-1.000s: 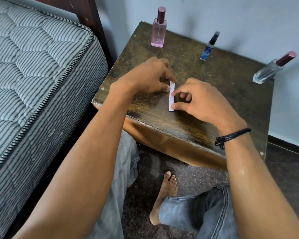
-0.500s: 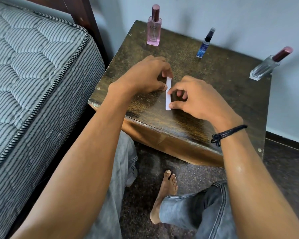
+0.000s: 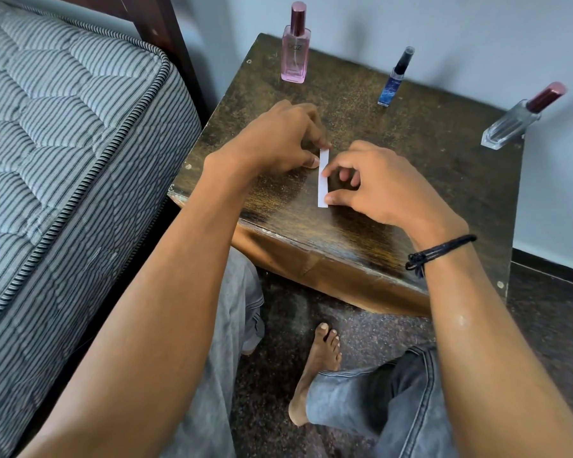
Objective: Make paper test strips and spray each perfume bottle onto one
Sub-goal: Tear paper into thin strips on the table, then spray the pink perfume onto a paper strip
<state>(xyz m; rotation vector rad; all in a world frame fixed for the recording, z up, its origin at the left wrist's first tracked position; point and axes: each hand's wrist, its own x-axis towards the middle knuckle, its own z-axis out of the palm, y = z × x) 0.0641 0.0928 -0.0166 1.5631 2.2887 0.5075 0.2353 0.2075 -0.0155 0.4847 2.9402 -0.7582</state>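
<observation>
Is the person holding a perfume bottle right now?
No, the left hand and right hand both hold the paper strip, and the pink bottle, blue bottle and clear bottle stand apart from them.

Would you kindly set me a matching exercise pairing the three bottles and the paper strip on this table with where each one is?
Things:
1. pink perfume bottle
2. blue spray bottle
3. clear perfume bottle
4. paper strip

Places:
A. right rear corner of the wooden table
B. pinched by the left hand and right hand
C. left rear corner
D. rear middle, between two other bottles

Pairs: 1-C; 2-D; 3-A; 4-B
</observation>
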